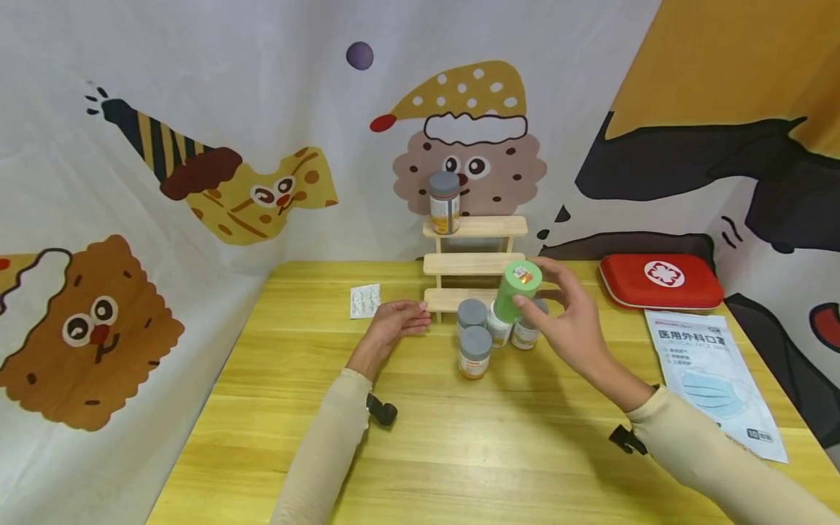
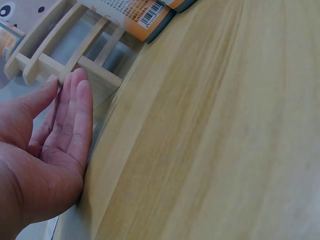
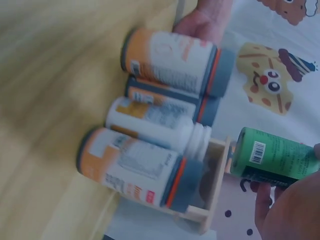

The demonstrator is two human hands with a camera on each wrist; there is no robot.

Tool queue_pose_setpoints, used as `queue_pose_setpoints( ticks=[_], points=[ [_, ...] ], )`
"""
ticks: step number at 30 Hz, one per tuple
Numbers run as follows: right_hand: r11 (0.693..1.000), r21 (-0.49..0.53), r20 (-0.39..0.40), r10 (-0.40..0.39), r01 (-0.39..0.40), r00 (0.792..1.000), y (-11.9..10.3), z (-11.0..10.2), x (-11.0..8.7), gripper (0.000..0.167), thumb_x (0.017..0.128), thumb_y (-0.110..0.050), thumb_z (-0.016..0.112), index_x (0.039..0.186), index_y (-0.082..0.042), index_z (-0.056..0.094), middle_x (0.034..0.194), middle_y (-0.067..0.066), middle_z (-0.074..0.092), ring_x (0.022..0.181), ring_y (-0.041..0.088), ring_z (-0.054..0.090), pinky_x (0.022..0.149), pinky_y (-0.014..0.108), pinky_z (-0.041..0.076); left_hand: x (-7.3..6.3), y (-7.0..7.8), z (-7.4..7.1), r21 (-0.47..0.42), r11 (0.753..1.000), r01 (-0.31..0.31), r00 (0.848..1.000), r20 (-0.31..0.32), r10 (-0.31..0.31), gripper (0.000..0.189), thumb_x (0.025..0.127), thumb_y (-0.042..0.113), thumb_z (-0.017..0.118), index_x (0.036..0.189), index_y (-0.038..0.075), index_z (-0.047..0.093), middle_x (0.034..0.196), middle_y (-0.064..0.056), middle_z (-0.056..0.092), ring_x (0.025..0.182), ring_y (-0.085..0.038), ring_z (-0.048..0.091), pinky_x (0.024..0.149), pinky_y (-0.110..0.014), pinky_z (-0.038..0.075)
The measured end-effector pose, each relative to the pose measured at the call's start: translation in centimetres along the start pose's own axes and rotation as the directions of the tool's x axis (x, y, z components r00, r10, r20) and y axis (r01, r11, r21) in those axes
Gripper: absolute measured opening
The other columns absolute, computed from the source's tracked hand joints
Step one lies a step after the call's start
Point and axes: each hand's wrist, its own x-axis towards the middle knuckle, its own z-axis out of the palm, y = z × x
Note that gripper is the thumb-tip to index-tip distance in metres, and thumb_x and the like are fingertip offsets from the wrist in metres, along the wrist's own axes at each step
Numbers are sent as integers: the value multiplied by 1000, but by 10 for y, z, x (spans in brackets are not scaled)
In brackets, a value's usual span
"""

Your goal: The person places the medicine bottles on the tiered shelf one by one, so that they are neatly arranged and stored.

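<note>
Green bottle (image 1: 509,300): lifted in the right hand, just in front of the rack and, seen from the head, partly covering the white bottle.
Cloth (image 1: 230,58): cartoon-printed, hanging along the table's back edge.
Table (image 1: 407,452): yellow wood; bare room runs from the jars toward the person, and another stretch lies between the right forearm and the mask packet.
Rack (image 1: 469,263): three wooden steps near the back edge; bare wood lies right of the top jar and along the visible middle step.
Mask packet (image 1: 715,386): flat at the table's right edge; contents hidden.
Red case (image 1: 661,281): closed, right behind the packet.
Right hand (image 1: 577,328): thumb on the near side, fingers behind, gripping the green bottle.
Left hand (image 1: 396,321): fingers nearly straight, tips at the lowest step's left end; cannot tell whether they pinch it.
Gray-lidded jars (image 1: 475,354): three stand close together before the rack, a fourth on the top step's left; lids on, contents hidden.
White bottle (image 1: 499,332): upright among the three jars.
Small card (image 1: 364,301): on the table, left of the left hand.
</note>
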Motion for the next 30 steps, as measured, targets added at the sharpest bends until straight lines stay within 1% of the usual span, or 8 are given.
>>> queue_pose_setpoints(
  ticks=[3, 7, 13, 16, 20, 25, 28, 30],
  points=[
    [1000, -20, -4, 3, -3, 1000, 1, 0, 12, 60, 92, -1, 80, 147, -16, 60, 137, 5, 66, 119, 4, 64, 92, 20, 62, 0, 1, 0, 0, 1000, 1, 1000, 1, -1, 18, 101, 15, 74, 110, 0, 73, 91, -7, 80, 82, -16, 79, 80, -29, 70],
    [999, -46, -1, 23, -23, 1000, -1, -1, 28, 60, 94, -5, 80, 149, -18, 59, 137, 5, 65, 119, -2, 62, 89, 15, 61, 0, 1, -1, -3, 1000, 3, 1000, 0, -3, 18, 101, 15, 74, 109, 0, 72, 91, -7, 80, 82, -16, 79, 79, -29, 70],
    [997, -42, -3, 60, -60, 998, -3, -1, 49, 57, 96, -9, 79, 148, -16, 59, 134, 8, 66, 112, -1, 64, 87, 8, 59, 0, 2, 0, 0, 1000, 4, 1000, 3, -4, 21, 101, 16, 74, 113, -2, 71, 92, -6, 80, 84, -15, 79, 82, -30, 70],
    [996, -44, -1, 73, -73, 997, -3, 1, 57, 56, 96, -11, 80, 148, -17, 60, 133, 8, 68, 113, -2, 65, 84, 7, 58, -1, 3, 1, 1, 1000, 4, 1000, 3, -4, 21, 101, 16, 74, 113, -1, 71, 94, -8, 80, 83, -15, 79, 82, -30, 70],
    [993, -29, -2, 112, -112, 994, -4, 5, 68, 55, 97, -15, 80, 148, -18, 59, 137, 7, 66, 118, 5, 64, 79, 9, 56, -1, 3, 1, 2, 1000, 7, 1000, 2, -7, 21, 101, 17, 74, 111, -1, 72, 94, -9, 80, 83, -15, 79, 82, -30, 70],
    [979, -1, -10, 205, -205, 979, -6, 11, 82, 56, 97, -24, 80, 148, -19, 57, 144, 5, 61, 129, 20, 62, 83, 12, 54, 0, 1, 0, 3, 1000, 9, 1000, 0, -9, 22, 101, 16, 74, 113, -2, 71, 92, -7, 80, 83, -15, 79, 82, -30, 70],
    [971, 31, -21, 238, -237, 971, -5, 16, 91, 54, 97, -24, 80, 146, -20, 58, 143, 5, 60, 130, 22, 61, 83, 13, 56, 0, 1, 0, 5, 1000, 8, 1000, 2, -8, 23, 101, 16, 74, 114, -3, 71, 93, -7, 80, 83, -15, 79, 82, -30, 70],
    [972, 52, -33, 231, -229, 972, -3, 20, 97, 53, 97, -22, 80, 145, -18, 58, 143, 5, 60, 128, 22, 60, 82, 12, 57, -1, 1, 0, 4, 1000, 7, 1000, 3, -7, 22, 102, 16, 74, 113, -2, 71, 94, -8, 80, 84, -15, 79, 83, -30, 70]
  ],
)
